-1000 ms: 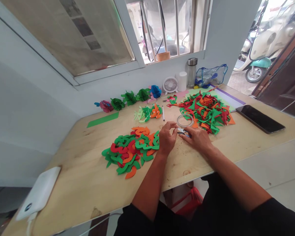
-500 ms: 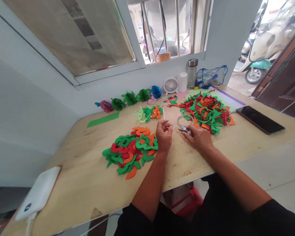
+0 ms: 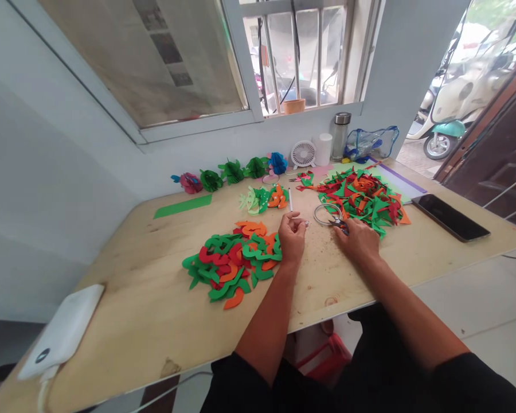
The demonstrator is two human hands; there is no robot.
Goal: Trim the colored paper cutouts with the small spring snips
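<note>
Green, red and orange curved cutouts (image 3: 230, 267) are heaped just to the left of the left hand (image 3: 293, 240), close against its wrist. Its fingers are curled in, and a tiny pale bit (image 3: 307, 223) is pinched at the tips, too small to be made out. By the right hand (image 3: 361, 241) a small dark-bladed tool (image 3: 340, 224) is gripped, the fingers closed around it, its tips pointed leftward over the edge of a grey ring (image 3: 315, 214). Whether the blades are parted cannot be told. Bare wooden table (image 3: 312, 275) is left between the two sets of fingers, which are well apart. Just beyond the left fingers a white pen (image 3: 290, 199) is laid, with dotted green and orange pieces (image 3: 264, 198) to its left. Beyond the right fingers coloured scraps (image 3: 365, 198) are piled; farther to their right a black phone (image 3: 451, 218) is placed.
</note>
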